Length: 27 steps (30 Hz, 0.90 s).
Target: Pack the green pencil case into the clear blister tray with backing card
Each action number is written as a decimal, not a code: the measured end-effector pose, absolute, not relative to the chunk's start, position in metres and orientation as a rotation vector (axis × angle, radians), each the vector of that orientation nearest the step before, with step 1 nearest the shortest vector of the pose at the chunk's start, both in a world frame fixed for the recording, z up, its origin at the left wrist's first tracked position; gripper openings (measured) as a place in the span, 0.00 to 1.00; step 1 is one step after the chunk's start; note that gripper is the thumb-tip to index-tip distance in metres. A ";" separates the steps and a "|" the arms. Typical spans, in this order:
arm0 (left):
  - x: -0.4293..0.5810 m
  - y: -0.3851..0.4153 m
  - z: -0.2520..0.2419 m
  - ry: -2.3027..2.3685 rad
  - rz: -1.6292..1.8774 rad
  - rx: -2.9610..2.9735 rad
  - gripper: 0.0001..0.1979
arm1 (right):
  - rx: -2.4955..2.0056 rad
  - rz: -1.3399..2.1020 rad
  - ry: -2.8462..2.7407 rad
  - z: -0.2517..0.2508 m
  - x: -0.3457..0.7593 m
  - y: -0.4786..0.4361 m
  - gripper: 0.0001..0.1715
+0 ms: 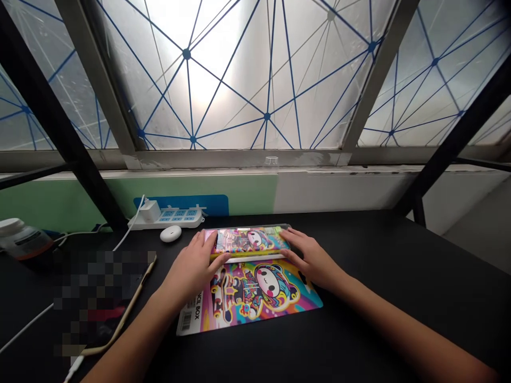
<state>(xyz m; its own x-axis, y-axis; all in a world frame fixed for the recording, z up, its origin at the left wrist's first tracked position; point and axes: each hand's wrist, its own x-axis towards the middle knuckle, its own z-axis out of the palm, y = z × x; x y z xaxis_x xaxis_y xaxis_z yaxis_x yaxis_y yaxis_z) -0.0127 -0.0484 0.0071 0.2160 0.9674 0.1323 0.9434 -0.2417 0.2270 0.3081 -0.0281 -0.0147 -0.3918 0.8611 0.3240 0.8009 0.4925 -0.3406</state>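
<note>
A colourful pencil box [248, 240] with a cartoon figure lies on the black table [399, 276] in front of me. It rests at the far end of its flat printed packaging card [255, 295], which is marked "PENCIL BOX". My left hand [195, 266] grips the box's left end, thumb along its near edge. At the box's right end my right hand [309, 257] holds on, fingers curled over the corner. Both hands are closed on the box.
A white power strip [175, 216] with a plugged charger sits at the table's back edge, a small white oval case [171, 233] beside it. A pixelated patch and a white cable [24, 330] lie at left. A capped jar [19, 240] stands far left. Windows rise behind.
</note>
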 end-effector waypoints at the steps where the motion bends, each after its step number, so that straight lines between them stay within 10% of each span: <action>1: -0.012 -0.050 0.008 1.876 0.375 2.365 0.38 | -1.388 0.166 -2.336 -0.016 0.307 -0.031 0.34; 12: 0.026 -0.025 0.009 1.678 0.502 2.620 0.35 | -0.779 0.038 -2.618 -0.006 0.264 -0.076 0.20; 20: 0.029 0.002 -0.009 1.858 0.329 2.498 0.36 | -0.958 0.535 -2.741 -0.002 0.269 -0.077 0.50; 27: 0.016 0.001 -0.004 1.859 0.276 2.481 0.37 | -1.254 0.288 -2.555 -0.002 0.280 -0.071 0.24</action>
